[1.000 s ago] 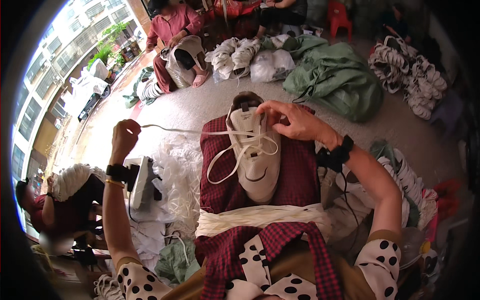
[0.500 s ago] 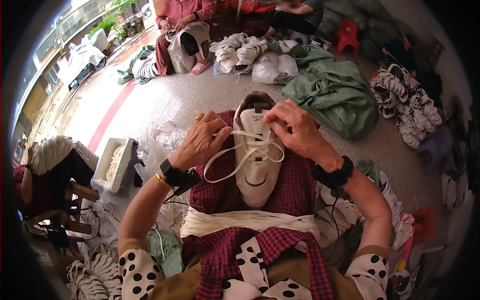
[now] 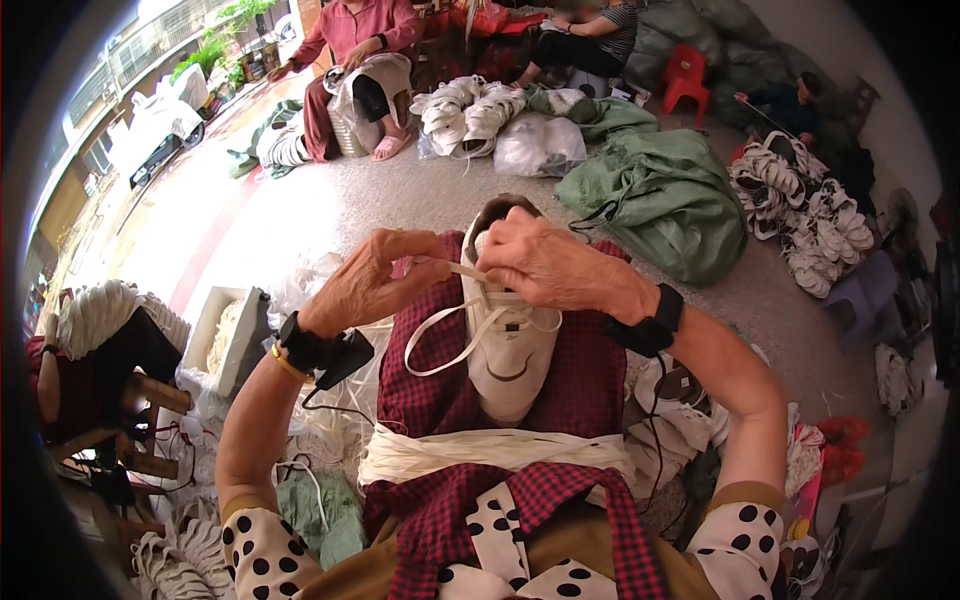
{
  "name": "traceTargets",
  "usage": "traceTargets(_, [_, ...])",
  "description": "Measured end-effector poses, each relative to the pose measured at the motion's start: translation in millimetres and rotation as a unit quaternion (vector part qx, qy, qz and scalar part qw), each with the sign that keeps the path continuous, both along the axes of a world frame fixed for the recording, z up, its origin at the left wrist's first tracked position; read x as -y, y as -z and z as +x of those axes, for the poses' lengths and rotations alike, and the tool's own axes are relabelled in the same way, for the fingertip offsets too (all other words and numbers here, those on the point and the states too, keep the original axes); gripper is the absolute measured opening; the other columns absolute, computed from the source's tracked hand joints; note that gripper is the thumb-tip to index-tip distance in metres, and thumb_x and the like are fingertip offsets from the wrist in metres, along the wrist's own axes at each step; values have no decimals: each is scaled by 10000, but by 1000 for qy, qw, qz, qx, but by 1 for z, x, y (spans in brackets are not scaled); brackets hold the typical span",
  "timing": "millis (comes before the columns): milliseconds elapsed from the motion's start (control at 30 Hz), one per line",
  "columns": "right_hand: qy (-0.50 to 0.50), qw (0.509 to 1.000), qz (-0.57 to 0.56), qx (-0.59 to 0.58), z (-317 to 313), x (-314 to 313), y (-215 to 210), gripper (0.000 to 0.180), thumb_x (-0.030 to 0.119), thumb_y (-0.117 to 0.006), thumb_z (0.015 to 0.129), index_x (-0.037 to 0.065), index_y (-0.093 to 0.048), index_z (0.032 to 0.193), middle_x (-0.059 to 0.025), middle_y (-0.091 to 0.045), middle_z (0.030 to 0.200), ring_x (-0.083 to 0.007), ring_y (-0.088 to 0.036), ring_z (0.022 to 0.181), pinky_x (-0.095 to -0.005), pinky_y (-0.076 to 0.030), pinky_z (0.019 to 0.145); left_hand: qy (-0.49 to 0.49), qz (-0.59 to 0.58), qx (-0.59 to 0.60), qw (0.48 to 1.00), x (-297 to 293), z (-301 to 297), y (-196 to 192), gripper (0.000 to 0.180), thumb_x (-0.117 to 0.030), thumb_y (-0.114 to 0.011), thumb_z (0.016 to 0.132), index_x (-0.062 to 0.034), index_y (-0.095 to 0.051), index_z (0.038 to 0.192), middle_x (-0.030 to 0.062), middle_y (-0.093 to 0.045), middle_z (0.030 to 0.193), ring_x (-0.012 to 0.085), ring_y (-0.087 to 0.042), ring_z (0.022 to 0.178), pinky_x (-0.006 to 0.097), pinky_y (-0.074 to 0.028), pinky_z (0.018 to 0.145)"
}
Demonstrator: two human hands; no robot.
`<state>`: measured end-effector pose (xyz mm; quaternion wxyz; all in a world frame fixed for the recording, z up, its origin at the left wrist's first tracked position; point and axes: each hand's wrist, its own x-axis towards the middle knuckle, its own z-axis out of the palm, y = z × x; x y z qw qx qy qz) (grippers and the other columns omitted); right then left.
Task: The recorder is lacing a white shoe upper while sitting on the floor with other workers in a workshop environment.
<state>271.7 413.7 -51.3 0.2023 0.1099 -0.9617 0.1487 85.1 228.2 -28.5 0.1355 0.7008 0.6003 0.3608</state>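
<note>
An off-white sneaker (image 3: pixel 512 365) rests on my lap over a red-and-black checked apron (image 3: pixel 425 385), toe toward me. A cream shoelace (image 3: pixel 437 340) runs through its eyelets and loops out to the left of the shoe. My left hand (image 3: pixel 385 275) is closed, pinching the lace just left of the tongue. Over the upper eyelets is my right hand (image 3: pixel 545 262), its fingers closed at the same stretch of lace and hiding most of the tongue. A bundle of cream laces (image 3: pixel 500 450) lies across my lap, nearer than the toe.
A white box (image 3: pixel 222 335) holding pale strands stands to the left. Ahead lie a green sack (image 3: pixel 665 200) and a heap of white shoe parts (image 3: pixel 468 112). More shoe parts (image 3: pixel 805 215) are piled at right, near a red stool (image 3: pixel 685 82). Several other people sit around.
My right hand has moved left across the tongue to meet the lace by my left hand. The left hand has turned, fingers now pointing right. The view has shifted slightly.
</note>
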Motion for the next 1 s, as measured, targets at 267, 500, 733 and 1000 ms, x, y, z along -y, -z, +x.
traceTargets(267, [-114, 886, -438, 100, 22, 18, -55, 301, 272, -496, 1052, 53, -666, 936, -24, -626, 841, -158, -603, 808, -306, -484, 783, 13, 0, 318, 948, 10, -23, 1, 355, -293, -512, 1032, -53, -559, 775, -37, -466, 702, 78, -435, 682, 271, -380, 643])
traceTargets(500, [-211, 730, -629, -161, 91, -16, -109, 263, 240, -504, 1055, 20, -645, 1080, -4, -563, 774, -100, -529, 673, -243, -463, 620, -22, -45, 266, 963, -25, 6, 31, 260, -244, -593, 1011, 4, -663, 982, 0, -624, 822, 91, -591, 821, 270, -503, 757])
traceTargets(733, [-111, 675, -665, -300, 187, -88, -87, 180, 135, -487, 1055, -7, -568, 1130, -4, -476, 731, -96, -427, 619, -237, -343, 531, -51, 24, 54, 997, -57, 21, 28, 264, -179, -649, 928, 12, -690, 1107, 91, -658, 1024, 155, -621, 860, 310, -528, 755])
traceTargets(1000, [45, 641, -671, -371, 204, -136, -5, 233, 232, -558, 1039, 31, -631, 1131, 50, -408, 593, -46, -345, 483, -222, -277, 454, -68, -20, -31, 997, -73, 29, 18, 399, -209, -697, 841, 25, -675, 1164, 143, -687, 1012, 210, -614, 819, 344, -504, 762])
